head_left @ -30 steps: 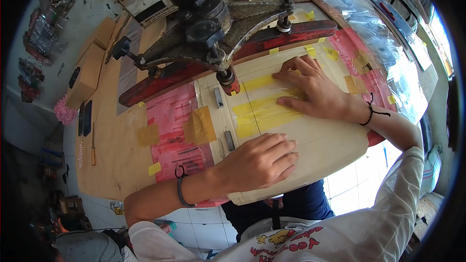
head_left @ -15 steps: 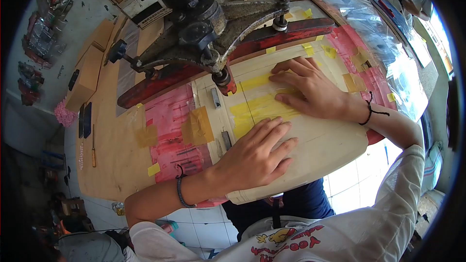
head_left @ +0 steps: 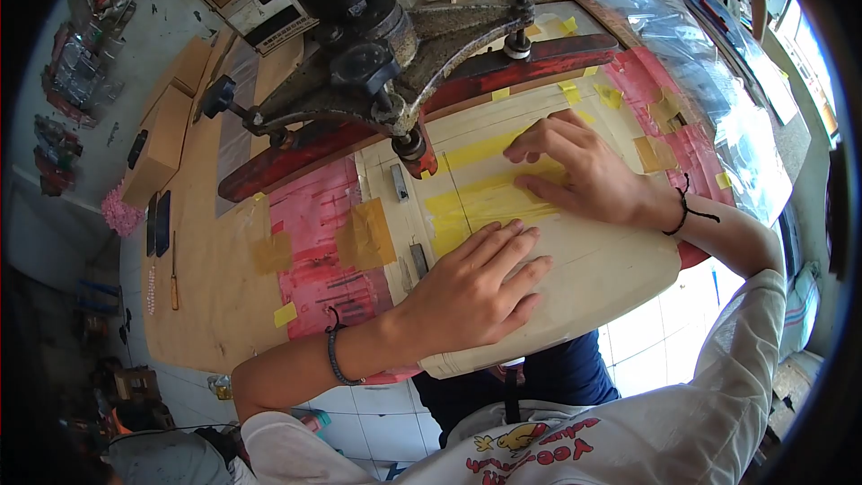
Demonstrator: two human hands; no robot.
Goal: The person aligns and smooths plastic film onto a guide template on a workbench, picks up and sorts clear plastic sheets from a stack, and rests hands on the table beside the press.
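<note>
Your L hand point(head_left: 485, 283) lies palm down on the pale board point(head_left: 602, 278), fingers slightly spread, nothing held, fingertips just by the near edge of the yellow tape point(head_left: 489, 200). Your R hand point(head_left: 584, 171) is half curled over the tape's other end, thumb apart from fingers; no grip on anything shows, & can't tell if the tips touch. The board's right in front of you on the worktop point(head_left: 211, 296), btwn you & the red bar point(head_left: 530, 70), w/ two small metal blocks point(head_left: 400, 182) on its L side. For good handling, I'd spread the L palm's weight evenly so the board prob. won't slide, & work the tape w/ soft fingertips, not nails, b/c thin film likely wrinkles or tears. Mind the machine foot point(head_left: 416, 153) near the tape's far L corner; knuckles could knock it.
</note>
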